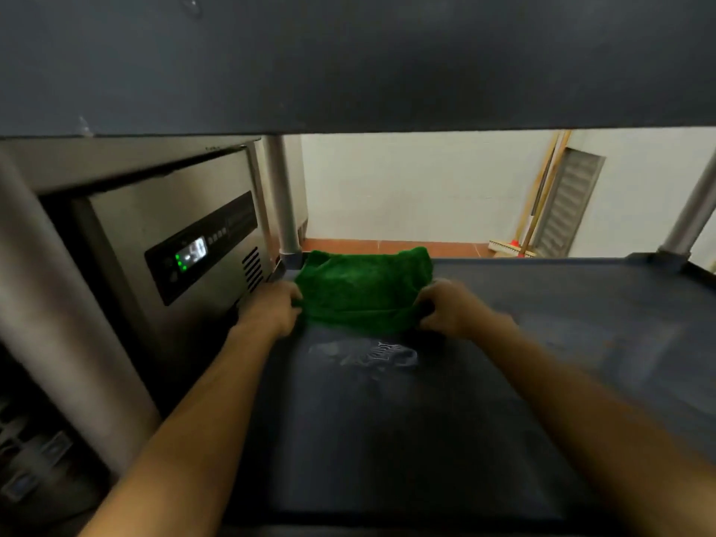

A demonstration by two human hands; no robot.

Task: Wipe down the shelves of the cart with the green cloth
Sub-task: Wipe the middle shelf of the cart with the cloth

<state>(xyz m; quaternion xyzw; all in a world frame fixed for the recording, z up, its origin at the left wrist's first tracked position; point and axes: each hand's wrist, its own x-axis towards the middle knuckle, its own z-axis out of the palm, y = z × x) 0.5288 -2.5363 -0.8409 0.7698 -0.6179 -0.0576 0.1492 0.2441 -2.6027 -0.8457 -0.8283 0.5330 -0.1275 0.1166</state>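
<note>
A vivid green cloth [364, 288] on a dark slate-blue cart shelf [542, 362] with a pale whitish mark [364, 353]; brushed silver-grey appliance [155, 219], green indicator lights [180, 262]; white wall [426, 188], terracotta floor [387, 246].

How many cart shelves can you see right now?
2. The lower shelf lies under the green cloth; the upper shelf spans the top of the view, seen from underneath. Any shelf further down would be hidden.

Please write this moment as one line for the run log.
step: wiping cart shelf | left hand: grips green cloth, left side | right hand: grips green cloth, right side | cloth: on shelf near far left post
</note>
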